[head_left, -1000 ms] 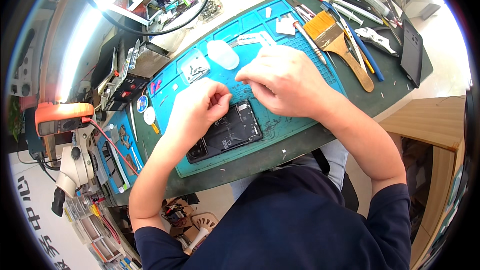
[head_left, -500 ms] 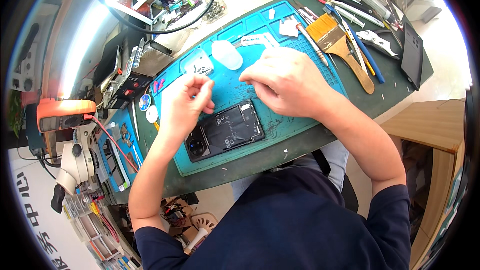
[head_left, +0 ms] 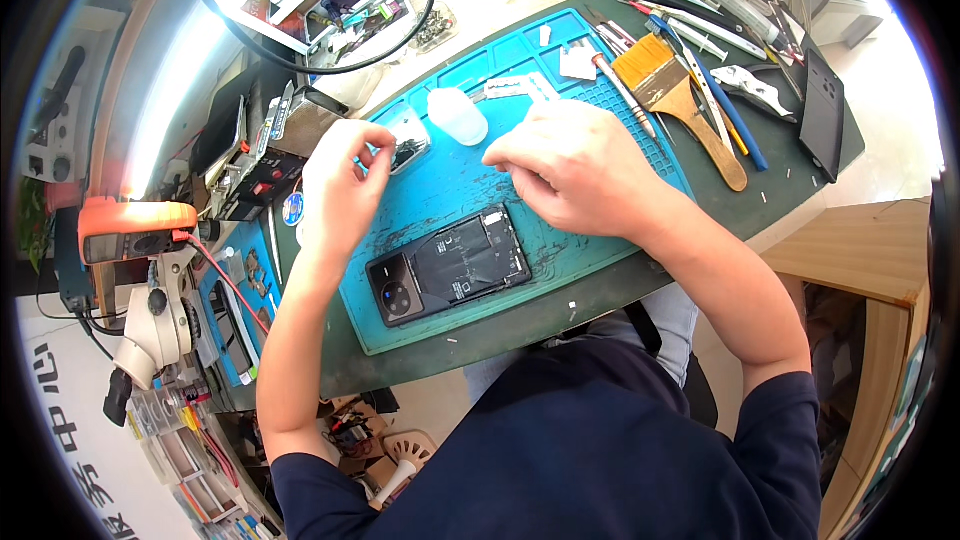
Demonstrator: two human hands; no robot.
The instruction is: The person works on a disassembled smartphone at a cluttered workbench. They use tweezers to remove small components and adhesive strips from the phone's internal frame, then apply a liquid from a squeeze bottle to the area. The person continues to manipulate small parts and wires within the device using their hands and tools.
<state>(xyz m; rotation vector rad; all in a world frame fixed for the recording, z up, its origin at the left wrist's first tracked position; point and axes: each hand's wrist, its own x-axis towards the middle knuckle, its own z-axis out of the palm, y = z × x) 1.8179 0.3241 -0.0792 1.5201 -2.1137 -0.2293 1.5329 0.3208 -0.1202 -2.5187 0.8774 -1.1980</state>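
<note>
The left hand [head_left: 343, 178], fingers curled toward the thumb, was held beyond the far left corner of the opened phone [head_left: 458, 262], and the right hand [head_left: 572, 166], fingers folded, beyond its far right corner.

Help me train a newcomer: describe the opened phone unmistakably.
On the dark green bench, find the blue mat. Near its lower edge lies the opened phone, its round camera at the left. Unlike the dark, phone-shaped slab at the bench's right end, it shows its black innards.
</note>
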